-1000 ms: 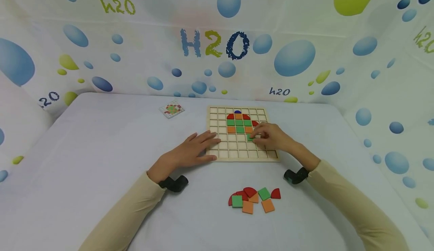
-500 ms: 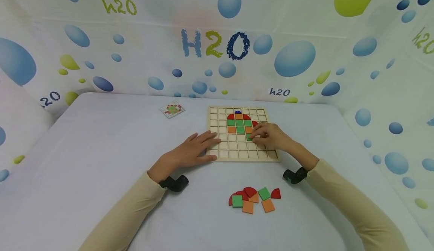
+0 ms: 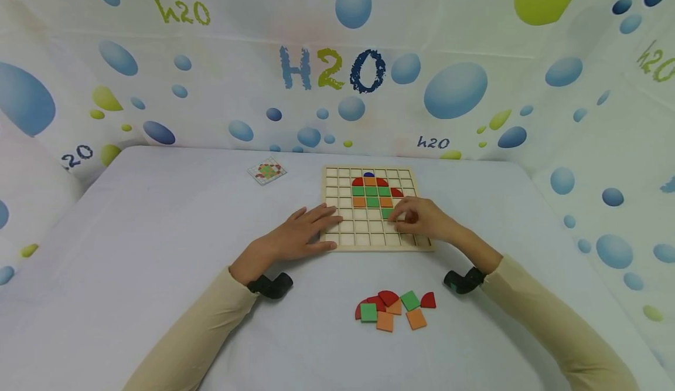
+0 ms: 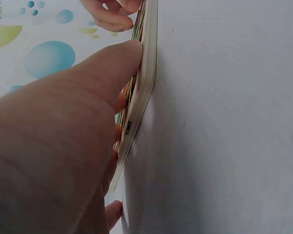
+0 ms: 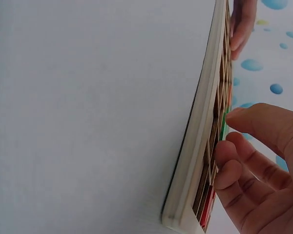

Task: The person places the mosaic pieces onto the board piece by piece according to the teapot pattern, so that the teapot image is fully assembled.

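A wooden grid board [image 3: 364, 240] lies on the white table, with coloured tiles set in its upper and middle cells. My left hand [image 3: 297, 235] rests with spread fingers on the board's left edge; in the left wrist view its thumb [image 4: 122, 56] lies along the board's rim. Over the right part of the board hovers my right hand [image 3: 426, 220], fingers loosely bent and holding nothing. Just left of its fingertips, a green square tile [image 3: 387, 213] sits in a cell below an orange one [image 3: 386, 201]. In the right wrist view, thumb and fingers [image 5: 228, 155] stand apart.
In front of the board lies a loose pile of tiles: green squares [image 3: 368, 313], orange squares [image 3: 416, 319] and red quarter-rounds [image 3: 428, 301]. A small pattern card [image 3: 267, 170] lies at the back left. A printed curtain [image 3: 237, 74] closes off the rear.
My right hand has let go of the green square tile, which stays in its cell, and has drawn slightly right and down. The left hand has not moved.
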The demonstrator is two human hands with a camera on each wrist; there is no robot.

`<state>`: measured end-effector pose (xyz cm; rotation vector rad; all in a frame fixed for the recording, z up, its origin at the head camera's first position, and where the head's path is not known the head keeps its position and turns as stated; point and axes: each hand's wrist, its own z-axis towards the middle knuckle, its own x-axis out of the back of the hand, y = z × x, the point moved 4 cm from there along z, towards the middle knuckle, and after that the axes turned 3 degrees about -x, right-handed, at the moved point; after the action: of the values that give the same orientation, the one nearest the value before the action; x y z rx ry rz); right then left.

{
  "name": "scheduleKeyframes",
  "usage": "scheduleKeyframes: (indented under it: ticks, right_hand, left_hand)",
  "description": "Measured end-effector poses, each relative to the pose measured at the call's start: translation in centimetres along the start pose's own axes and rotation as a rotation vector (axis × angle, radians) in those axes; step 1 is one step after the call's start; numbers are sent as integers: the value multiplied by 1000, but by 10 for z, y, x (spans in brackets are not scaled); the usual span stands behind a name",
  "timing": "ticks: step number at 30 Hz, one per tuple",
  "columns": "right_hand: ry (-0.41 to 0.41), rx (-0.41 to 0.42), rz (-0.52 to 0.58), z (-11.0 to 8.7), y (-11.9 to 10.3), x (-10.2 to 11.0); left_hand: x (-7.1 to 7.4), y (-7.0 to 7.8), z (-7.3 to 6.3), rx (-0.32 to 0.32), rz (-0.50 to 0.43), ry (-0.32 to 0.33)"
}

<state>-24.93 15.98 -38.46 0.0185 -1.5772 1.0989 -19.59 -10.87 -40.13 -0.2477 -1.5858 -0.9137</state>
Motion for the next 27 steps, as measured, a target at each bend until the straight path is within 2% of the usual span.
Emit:
scheduleKeyframes:
  ticks: [6, 12, 19, 27]
  right_hand:
    - [-29, 23, 30, -8, -5, -4]
    - [-94, 53, 49, -15, -16, -11]
    - [-213, 116, 83, -27, -31, -18]
    - [-391, 196, 141, -40, -46, -28]
  left_hand:
    - [-1, 0, 0, -3, -7, 0]
    - [-2, -1, 1, 0, -4, -5]
    - [-2, -2, 1, 5, 0, -7]
    - [-3, -5, 2, 7, 4, -11]
